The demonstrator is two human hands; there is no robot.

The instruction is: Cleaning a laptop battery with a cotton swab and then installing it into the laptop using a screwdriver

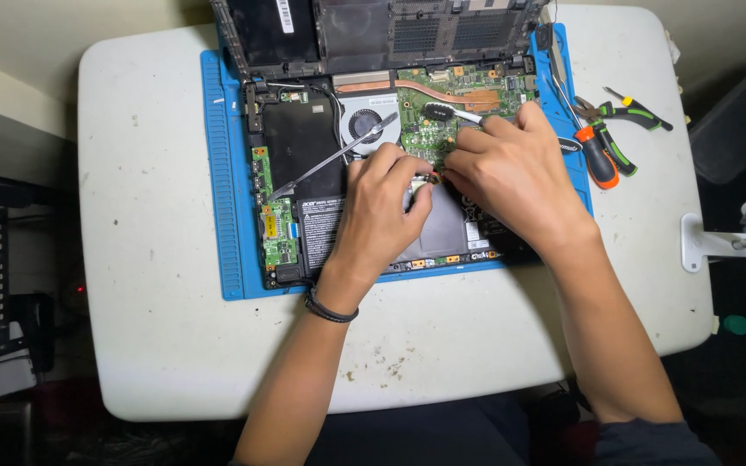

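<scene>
At the centre of the opened laptop, the left hand and right hand meet over a small metallic component, which sits just below the green circuit board and above the black battery pack. The left hand's thumb and forefinger are narrowed to a pinch at the component; the right hand's fingers curl close on its other side, and a slim black-tipped tool lies at or under the right forefinger, though whether that hand truly grips it cannot be told. The component appears small, light and rigid, probably fragile at its contacts, and is best taken by its edges with the fingertips, not pressed flat. A thin metal pry tool rests slantwise across the round cooling fan. On the battery pack, a white-lettered black label lies to the left of the wrist, and a small pale sticker shows below the right hand. The detached black base cover, bearing a narrow white barcode strip, stands at the far edge. The whole rests on a blue work mat upon a white table; to the right lie an orange-handled screwdriver and green-handled pliers.
</scene>
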